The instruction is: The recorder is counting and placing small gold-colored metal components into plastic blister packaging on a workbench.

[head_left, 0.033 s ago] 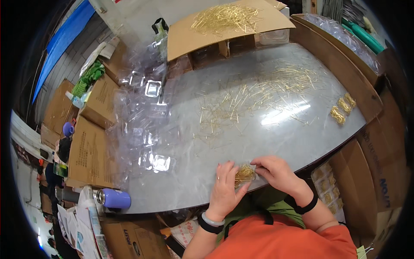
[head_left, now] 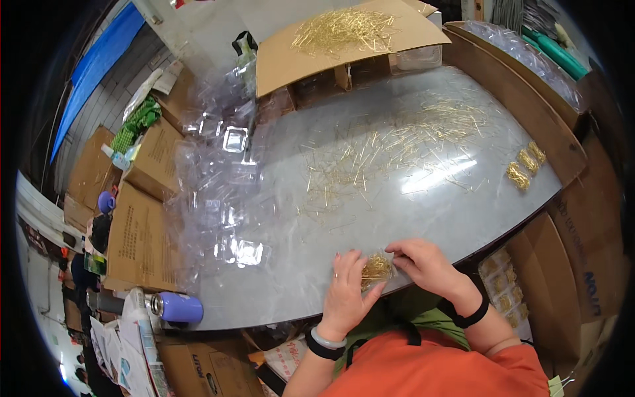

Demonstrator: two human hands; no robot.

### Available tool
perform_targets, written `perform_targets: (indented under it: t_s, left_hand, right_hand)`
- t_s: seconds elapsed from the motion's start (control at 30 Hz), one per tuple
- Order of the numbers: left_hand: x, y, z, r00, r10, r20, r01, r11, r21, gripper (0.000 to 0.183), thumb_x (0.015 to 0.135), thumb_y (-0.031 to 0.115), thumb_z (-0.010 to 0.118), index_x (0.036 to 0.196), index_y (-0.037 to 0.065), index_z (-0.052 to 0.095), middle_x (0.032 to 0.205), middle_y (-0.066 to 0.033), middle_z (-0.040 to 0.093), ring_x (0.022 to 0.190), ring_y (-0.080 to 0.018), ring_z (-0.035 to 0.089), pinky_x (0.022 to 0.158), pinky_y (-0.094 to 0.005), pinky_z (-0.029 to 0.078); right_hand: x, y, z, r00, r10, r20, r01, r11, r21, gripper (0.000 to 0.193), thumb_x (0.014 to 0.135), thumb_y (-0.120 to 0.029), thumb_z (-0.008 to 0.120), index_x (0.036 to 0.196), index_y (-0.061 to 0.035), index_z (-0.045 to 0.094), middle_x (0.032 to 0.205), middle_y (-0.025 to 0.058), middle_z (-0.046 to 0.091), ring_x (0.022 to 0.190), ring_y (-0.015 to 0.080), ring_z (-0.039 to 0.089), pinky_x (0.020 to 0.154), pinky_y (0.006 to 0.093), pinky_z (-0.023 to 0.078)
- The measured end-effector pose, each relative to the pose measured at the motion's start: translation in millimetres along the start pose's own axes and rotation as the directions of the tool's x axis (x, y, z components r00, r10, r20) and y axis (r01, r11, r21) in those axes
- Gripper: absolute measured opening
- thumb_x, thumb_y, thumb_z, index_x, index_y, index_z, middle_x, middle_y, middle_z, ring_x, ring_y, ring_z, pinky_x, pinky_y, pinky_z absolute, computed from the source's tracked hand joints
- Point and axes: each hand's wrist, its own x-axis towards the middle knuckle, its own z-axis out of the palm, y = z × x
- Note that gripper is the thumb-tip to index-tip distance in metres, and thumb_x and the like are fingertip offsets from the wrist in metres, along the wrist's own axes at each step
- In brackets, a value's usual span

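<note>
1. Head view, hands: L. hand point(head_left: 344, 291) cupped on bundle of gold wire point(head_left: 376, 270), fingers along its left side, thumb on near side; reads as a grip. R. hand point(head_left: 426, 263) has fingers curled, tips at bundle's upper right edge; can't tell if they pinch or only touch.
2. Head view, position: bundle sits btw both hands, at near edge of tabletop point(head_left: 297, 291), just in front of orange shirt point(head_left: 430, 364). From L. hand it lies to the right; from R. hand, to the left. L. hand is nearer, w/ more contact. Long axis unclear, partly covered by fingers; a clear wrap may be round it, can't confirm.
3. Head view, surroundings: loose gold wires point(head_left: 456, 119) strewn beyond hands, mid to far tabletop. Three finished-looking bundles point(head_left: 527, 160) in a row nr right edge, well apart from R. hand. Clear plastic trays point(head_left: 235, 139) heaped at left; purple bottle point(head_left: 182, 308) at near left corner. Cardboard sheet point(head_left: 274, 73) at far side, w/ wire pile point(head_left: 344, 30) on top.
</note>
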Motion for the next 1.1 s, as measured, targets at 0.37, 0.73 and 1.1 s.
perform_targets:
  t_s: [0.37,0.73,1.1]
  left_hand:
    - [-1,0,0,1.0,0.024,-0.017,-0.024,0.999,-0.038,0.062,0.085,0.027,0.08,0.133,0.001,0.051,0.136,-0.0204,0.054,0.126,-0.0403,0.053,0.116,-0.0594,0.034]
    - [-5,-2,4,0.999,0.032,-0.016,-0.031,0.999,0.036,0.064,0.087,0.031,0.078,0.134,-0.002,0.05,0.137,-0.0236,0.051,0.128,-0.0434,0.049,0.115,-0.0602,0.034]
    - [-8,-3,5,0.999,-0.013,-0.036,0.012,1.0,-0.014,0.068,0.081,0.019,0.082,0.135,-0.004,0.048,0.141,-0.0249,0.048,0.132,-0.0458,0.046,0.112,-0.0528,0.04]
  right_hand:
    - [-4,-21,23,0.998,0.039,-0.04,-0.04,0.999,-0.022,0.034,0.09,-0.006,0.066,0.124,-0.0023,0.058,0.103,0.0147,0.068,0.096,0.0362,0.064,0.084,0.0432,0.052]
    - [-13,-21,39,0.974,-0.033,-0.226,0.0,0.989,-0.146,0.046,0.086,-0.015,0.075,0.126,-0.0013,0.058,0.117,0.0181,0.064,0.119,0.0397,0.057,0.099,0.0506,0.046]
    - [-15,-39,43,0.979,-0.135,-0.155,0.103,0.975,-0.198,0.062,0.083,-0.026,0.079,0.134,0.0006,0.055,0.123,0.0228,0.063,0.118,0.0415,0.058,0.104,0.0482,0.045]
